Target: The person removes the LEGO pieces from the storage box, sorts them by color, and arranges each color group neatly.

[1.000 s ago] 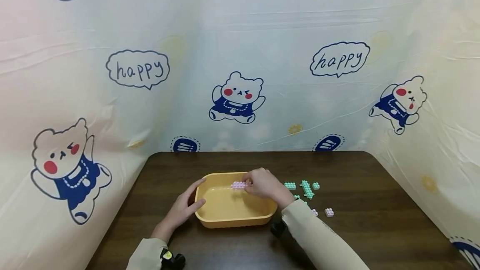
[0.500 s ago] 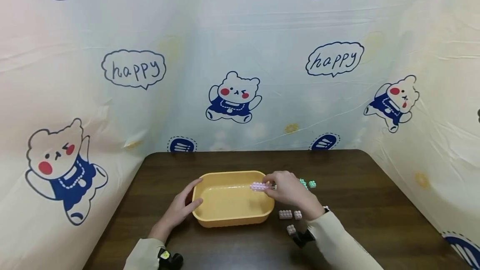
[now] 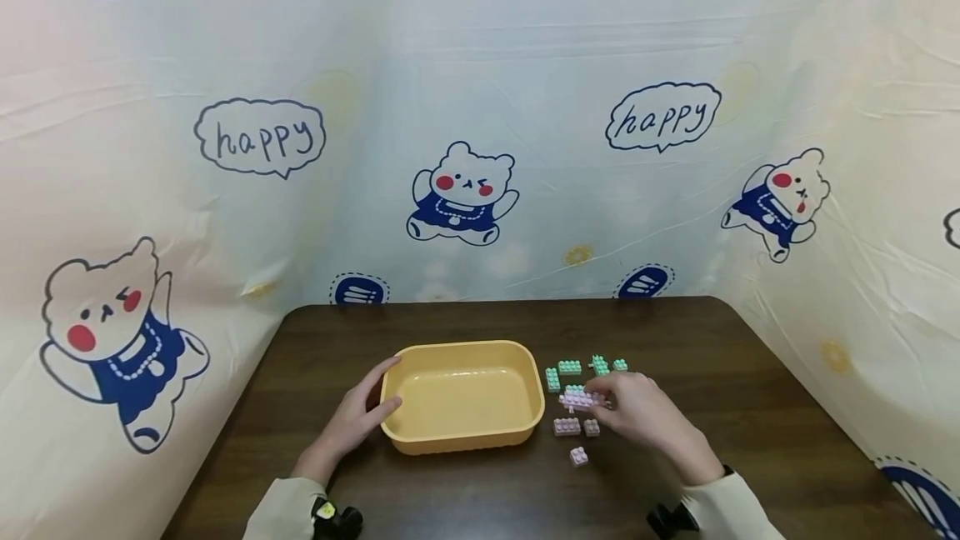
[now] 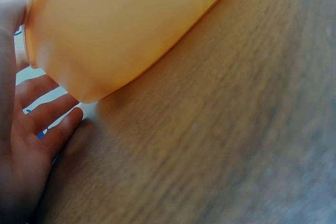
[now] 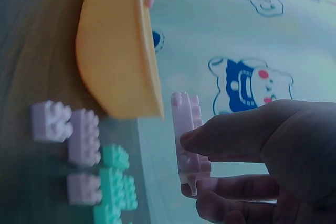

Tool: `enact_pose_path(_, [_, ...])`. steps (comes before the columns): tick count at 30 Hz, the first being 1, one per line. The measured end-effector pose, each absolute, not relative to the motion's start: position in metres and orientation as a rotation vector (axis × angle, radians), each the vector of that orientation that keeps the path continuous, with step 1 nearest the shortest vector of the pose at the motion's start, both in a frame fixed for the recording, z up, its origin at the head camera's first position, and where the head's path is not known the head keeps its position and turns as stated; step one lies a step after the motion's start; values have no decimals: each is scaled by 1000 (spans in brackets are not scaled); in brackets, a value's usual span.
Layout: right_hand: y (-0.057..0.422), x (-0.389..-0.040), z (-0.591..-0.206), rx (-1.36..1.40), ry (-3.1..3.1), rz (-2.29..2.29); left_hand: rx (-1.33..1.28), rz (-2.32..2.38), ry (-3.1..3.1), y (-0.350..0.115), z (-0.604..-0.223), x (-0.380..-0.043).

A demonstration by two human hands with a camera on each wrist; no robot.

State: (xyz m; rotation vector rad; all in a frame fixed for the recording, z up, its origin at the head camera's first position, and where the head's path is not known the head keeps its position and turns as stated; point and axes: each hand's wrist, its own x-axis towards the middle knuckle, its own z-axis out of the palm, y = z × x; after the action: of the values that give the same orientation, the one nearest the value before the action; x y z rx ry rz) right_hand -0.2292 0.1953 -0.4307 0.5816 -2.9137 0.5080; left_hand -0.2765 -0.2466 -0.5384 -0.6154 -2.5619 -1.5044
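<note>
A yellow plastic basin [image 3: 461, 445] sits on the dark wooden table, its inside visible and bare. At its left end my left hand [image 3: 347, 425] grips the rim, thumb over the edge and fingers along the outer wall [image 4: 121, 35]. To the right of the basin, my right hand [image 3: 651, 417] pinches a long pale pink building-block piece [image 5: 185, 129] between thumb and fingers, studs along one side and a small peg at its lower end. The piece overlaps a green block [image 3: 574, 388] in the head view.
Several green blocks [image 3: 569, 367] lie right of the basin, towards the back. Three pale pink blocks lie nearer, a longer one [image 3: 567, 427], a small one [image 3: 592, 428] and another small one [image 3: 578, 457]. A printed curtain [image 3: 465, 65] hangs behind the table [image 3: 450, 502].
My right hand has carried the pink piece out from over the basin, rightward to above the loose blocks. The left hand stays at the basin's left end. The head view has shifted slightly.
</note>
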Motion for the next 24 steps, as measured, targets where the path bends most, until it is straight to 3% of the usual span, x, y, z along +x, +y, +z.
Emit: enact_pose_path(24, [249,-201,-466,431,-2999,495,-605,-1489,-2584,-246,-537,-276])
